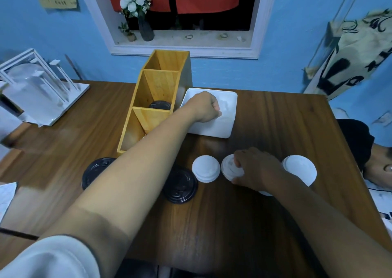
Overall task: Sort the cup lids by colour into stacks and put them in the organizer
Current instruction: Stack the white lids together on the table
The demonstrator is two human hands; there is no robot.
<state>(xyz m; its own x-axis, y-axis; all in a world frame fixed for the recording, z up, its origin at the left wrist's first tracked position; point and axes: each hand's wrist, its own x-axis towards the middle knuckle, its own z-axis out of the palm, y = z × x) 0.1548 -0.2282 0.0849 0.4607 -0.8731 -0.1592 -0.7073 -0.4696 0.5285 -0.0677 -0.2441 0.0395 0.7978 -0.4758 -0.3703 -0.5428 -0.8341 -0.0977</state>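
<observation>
1. As only the head view is given, everything here is read from it. The wooden organizer [157, 82] stands on the tabletop [265, 118] with its long axis running away from the person toward the wall. A black lid in the organizer [160, 105] lies in its middle compartment.
2. The right hand [255, 169] is clamped on the middle white lid [230, 168]: fingers on the far edge, thumb on the near edge.
3. Just beside it lie the left white lid [205, 168] and, on the other side, the right white lid [300, 168]. All are near the right hand and to the right of the organizer.
4. The left hand [205, 108] is stretched out over the white tray [214, 129], which touches the organizer's right wall. Its fingers are curled, but I cannot tell if they hold anything.
5. Two black lids stay on the tabletop, the outer black lid [93, 171] and the inner black lid [180, 185], one on each side of the left forearm.
6. I judge that the white lids must travel left and forward to an open compartment. The left forearm crosses the near compartment, so the right hand has the shorter but blocked way.
</observation>
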